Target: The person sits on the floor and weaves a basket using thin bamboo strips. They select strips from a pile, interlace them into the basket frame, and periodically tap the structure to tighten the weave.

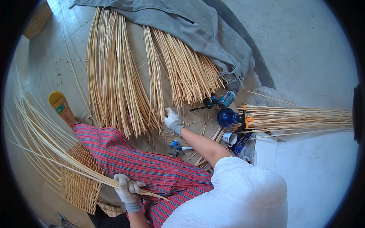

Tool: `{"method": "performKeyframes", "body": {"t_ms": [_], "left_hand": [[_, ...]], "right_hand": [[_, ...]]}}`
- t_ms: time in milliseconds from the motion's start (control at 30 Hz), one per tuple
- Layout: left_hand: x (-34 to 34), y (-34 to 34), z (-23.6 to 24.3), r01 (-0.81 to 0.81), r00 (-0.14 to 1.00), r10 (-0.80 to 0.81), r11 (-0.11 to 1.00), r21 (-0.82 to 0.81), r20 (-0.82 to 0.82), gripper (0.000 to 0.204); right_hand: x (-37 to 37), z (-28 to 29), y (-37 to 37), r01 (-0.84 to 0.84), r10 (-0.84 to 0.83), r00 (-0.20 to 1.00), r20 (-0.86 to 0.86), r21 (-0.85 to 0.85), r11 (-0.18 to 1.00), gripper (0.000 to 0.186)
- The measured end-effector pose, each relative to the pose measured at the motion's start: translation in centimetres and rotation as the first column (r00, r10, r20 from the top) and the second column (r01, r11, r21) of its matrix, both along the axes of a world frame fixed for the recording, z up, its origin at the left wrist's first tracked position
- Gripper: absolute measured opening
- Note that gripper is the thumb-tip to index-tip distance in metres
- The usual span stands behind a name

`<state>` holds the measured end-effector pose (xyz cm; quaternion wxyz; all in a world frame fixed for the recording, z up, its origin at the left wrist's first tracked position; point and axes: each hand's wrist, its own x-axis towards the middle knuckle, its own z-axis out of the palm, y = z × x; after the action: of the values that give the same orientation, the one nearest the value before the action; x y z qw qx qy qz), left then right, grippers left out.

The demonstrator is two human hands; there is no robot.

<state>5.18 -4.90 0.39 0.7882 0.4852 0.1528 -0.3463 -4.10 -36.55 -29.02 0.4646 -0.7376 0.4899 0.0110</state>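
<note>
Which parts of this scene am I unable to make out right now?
All in the head view:
Upper ends of the floor canes: hidden under the gray cloth.
Whether the right hand grips a cane: too small to tell.
Part of the woven basket: behind the checkered cloth.
Far tips of the canes in the left hand: thin and blurred near the left rim.

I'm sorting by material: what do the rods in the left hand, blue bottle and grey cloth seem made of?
Rods: likely rattan or willow, smooth, by pale colour and long bends. Blue bottle: probably glossy plastic, by its highlights; glass possible. Grey cloth: matte textile, draped and frayed; fibre unclear.
</note>
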Motion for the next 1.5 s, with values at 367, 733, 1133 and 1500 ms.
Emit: {"method": "performKeyframes", "body": {"t_ms": [367,733,1133,1500], "left_hand": [[-0.8,1.6,-1.2,0.012,0.997,-0.012,1.000,0.008,0.081,0.022],[-0.8,0.9,-1.0,-0.033,0.998,0.031,0.999,0.038,0.048,0.021],[-0.8,0.7,-1.1,-0.047,0.999,0.046,0.998,0.046,0.023,0.020],[-0.3,0.1,-1.8,0.046,0.996,-0.047,0.999,0.011,0.070,0.026]], "right_hand": [[-2.7,13.7,-7.8,-0.087,0.117,0.993,0.001,-0.665,0.742,0.044],[5.9,5.4,2.1,0.039,-0.105,0.922,-0.372,-0.180,0.983,0.074],[-3.5,5.1,-3.1,-0.129,0.114,0.990,-0.079,-0.218,0.967,0.052],[0.2,10.0,-8.4,0.088,-0.038,0.992,0.124,-0.431,0.898,0.042]]}}
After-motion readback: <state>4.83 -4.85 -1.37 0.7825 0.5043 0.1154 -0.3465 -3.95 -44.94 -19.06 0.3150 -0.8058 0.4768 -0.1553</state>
